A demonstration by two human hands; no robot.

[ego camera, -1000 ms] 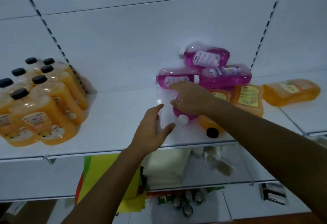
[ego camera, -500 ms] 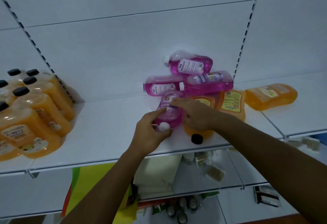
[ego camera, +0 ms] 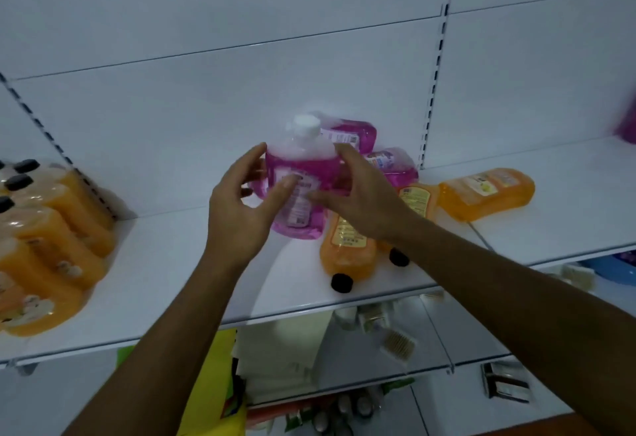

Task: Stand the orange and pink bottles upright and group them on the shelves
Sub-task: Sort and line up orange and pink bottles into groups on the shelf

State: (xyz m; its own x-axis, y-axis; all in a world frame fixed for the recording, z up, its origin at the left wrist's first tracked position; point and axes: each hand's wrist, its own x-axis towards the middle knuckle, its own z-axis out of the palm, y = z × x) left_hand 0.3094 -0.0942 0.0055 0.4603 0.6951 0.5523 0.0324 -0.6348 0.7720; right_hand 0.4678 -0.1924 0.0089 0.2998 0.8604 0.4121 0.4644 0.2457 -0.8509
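An upright pink bottle [ego camera: 303, 181] is gripped by left hand [ego camera: 241, 208] and right hand [ego camera: 361, 194]; behind it two pink bottles [ego camera: 354, 134] lie; three orange bottles [ego camera: 347, 249] lie rightward.

Pink bottle [ego camera: 303, 181] with a white cap [ego camera: 305, 124] (label pale); orange bottles [ego camera: 347, 246] with black caps [ego camera: 341, 283]; white shelf [ego camera: 192, 263]; yellow sheet [ego camera: 210, 384] below.
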